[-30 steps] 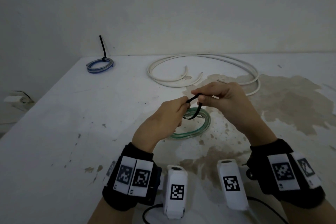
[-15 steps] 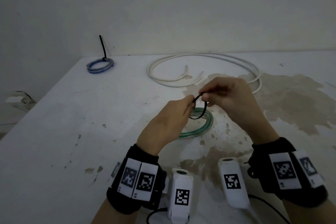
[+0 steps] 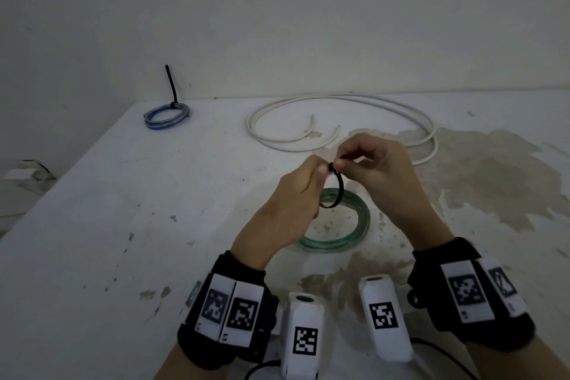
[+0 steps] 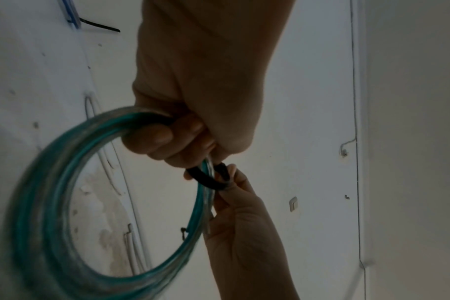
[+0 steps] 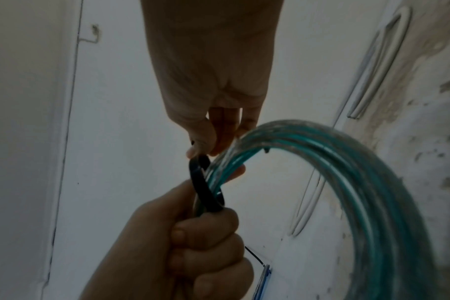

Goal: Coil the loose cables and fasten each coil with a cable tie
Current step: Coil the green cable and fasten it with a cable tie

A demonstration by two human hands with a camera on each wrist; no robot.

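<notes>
A green transparent cable coil [image 3: 348,237] hangs from my left hand [image 3: 317,171], whose fingers curl round its top strands [image 4: 152,119] above the table. A black cable tie [image 3: 339,191] loops round those strands. My right hand [image 3: 347,163] pinches one end of the tie [image 5: 203,188] between thumb and fingertips, right against my left thumb. In the right wrist view the tie's other end runs into my left fist [image 5: 193,243]. How the tie's two ends meet is hidden behind my fingertips.
A blue coil [image 3: 166,116] bound with a black tie lies at the far left corner of the white stained table [image 3: 92,256]. A long loose white cable [image 3: 339,102] curves across the back. The wall stands just behind.
Both hands have drawn closer together. The tie's loop has narrowed and turned more upright, with its ends now meeting at my fingertips. The green coil still hangs from my left hand.
</notes>
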